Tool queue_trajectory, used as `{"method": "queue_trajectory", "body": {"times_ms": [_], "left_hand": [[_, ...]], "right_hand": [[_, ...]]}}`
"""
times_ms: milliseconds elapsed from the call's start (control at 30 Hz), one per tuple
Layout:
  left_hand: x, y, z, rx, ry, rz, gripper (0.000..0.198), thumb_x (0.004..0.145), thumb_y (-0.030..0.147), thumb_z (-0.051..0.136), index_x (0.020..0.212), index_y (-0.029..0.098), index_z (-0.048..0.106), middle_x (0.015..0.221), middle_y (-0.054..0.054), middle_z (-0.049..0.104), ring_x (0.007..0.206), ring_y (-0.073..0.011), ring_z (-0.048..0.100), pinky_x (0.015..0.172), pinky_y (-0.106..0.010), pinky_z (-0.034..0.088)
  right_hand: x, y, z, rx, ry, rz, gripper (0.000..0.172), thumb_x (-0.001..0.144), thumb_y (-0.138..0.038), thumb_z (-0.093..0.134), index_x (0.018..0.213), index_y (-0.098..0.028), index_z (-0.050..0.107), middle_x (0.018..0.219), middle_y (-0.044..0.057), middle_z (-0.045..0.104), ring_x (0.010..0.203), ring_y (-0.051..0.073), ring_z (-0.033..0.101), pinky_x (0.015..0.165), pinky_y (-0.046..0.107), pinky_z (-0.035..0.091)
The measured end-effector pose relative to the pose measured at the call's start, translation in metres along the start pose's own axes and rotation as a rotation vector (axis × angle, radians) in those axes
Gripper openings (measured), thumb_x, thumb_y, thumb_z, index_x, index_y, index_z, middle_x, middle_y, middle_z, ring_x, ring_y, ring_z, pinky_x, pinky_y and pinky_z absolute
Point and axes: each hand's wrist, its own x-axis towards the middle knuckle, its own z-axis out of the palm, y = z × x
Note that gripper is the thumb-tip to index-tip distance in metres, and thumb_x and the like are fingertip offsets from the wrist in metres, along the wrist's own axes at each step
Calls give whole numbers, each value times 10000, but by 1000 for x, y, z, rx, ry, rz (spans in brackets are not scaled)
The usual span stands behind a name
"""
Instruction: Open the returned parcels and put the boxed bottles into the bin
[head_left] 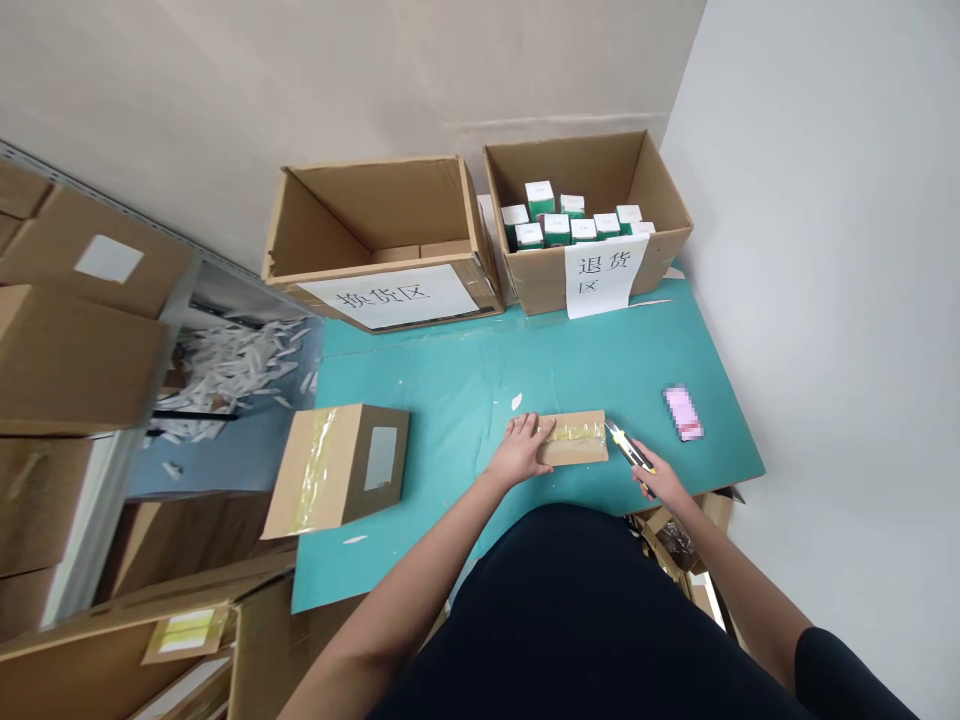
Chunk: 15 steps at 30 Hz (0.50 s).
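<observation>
A small flat cardboard box (581, 450) with yellowish clear tape along its top lies near the front edge of the table. My left hand (520, 450) grips its left end, thumb on the top and fingers at the far side. In my right hand (655, 473) is a yellow and black utility knife (632, 451). Its blade is out and points at the box's right end, close to the tape; whether it touches cannot be made out.
Two open cartons with paper signs stand at the back: the left carton (405, 240) and the right carton (540, 270), which holds several green-and-white boxes (556, 228). A taped box (341, 470) sits at left, a blurred pink item (682, 412) at right. The teal table (450, 380) bears paper scraps.
</observation>
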Motion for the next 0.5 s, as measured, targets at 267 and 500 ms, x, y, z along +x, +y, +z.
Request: {"method": "queue_trajectory", "body": {"times_ms": [267,500], "left_hand": [[2,-1,0,8,-8,2,1039,662,527,846,1547,238,385,1555,-201,364,1462,-424,289,1200,-582,209],[3,0,-1,-3,7,-2,1026,653,518,851,1537,248,405,1554,-195,368,1458,-429,292,1201,-584,211]], "right_hand": [[-9,4,10,10,31,-32,815,794,-355,656,1555,-234,391,639,-76,594,404,83,475,353,185,364],[-21,10,10,-20,38,-45,814,775,-388,672,1535,-216,438,645,-59,601,408,92,473,378,206,374]]}}
